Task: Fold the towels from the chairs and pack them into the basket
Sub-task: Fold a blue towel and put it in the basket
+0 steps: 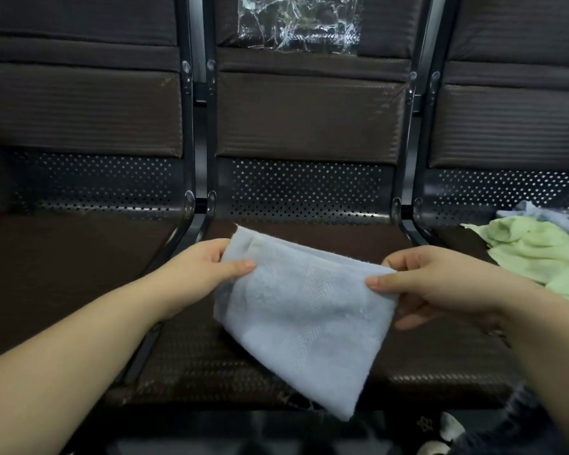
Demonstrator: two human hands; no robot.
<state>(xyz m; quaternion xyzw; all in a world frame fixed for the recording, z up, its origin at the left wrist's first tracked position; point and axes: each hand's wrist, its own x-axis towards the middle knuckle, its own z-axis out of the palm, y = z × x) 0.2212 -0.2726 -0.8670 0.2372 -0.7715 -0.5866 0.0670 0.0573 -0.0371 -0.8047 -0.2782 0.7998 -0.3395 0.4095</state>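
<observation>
The left hand (207,267) and right hand (421,284) are pinching a blue towel (303,310) at 9 and 3 o'clock above the middle chair (309,238), folding it; next probably needs another fold.

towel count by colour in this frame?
Pale blue terry towels: 2, one held in both hands, one partly visible behind the green one on the right seat
Light green terry towels: 1, crumpled on the right seat
Total: 3

Left hand and right hand each pinch an upper corner.
</observation>
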